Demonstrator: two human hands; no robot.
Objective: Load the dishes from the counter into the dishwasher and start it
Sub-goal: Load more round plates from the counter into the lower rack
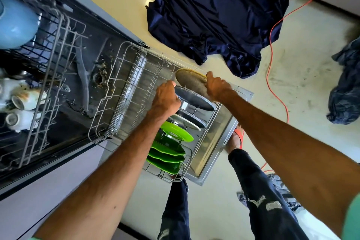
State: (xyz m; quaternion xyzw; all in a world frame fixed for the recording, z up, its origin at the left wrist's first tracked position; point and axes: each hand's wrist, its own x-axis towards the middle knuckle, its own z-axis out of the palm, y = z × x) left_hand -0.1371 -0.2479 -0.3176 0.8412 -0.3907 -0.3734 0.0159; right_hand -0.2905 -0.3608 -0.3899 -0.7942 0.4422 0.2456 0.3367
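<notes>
While I look down over the pulled-out lower rack (126,95), my right hand (217,88) pinches the rim of the speckled plate (191,82), thumb on the near face and fingers hidden behind. The plate is at the rack's far end, on edge and tilted. Its broad face is turned up toward me and its long axis runs across the rack, parallel to the plates in front of it. My left hand (165,101) is curled over the rim of the next grey plate (196,100). Nearer me I count a second grey plate (188,122) and four green plates (175,132), all on edge. The upper rack holds one blue bowl (15,23) and several white cups (19,101).
</notes>
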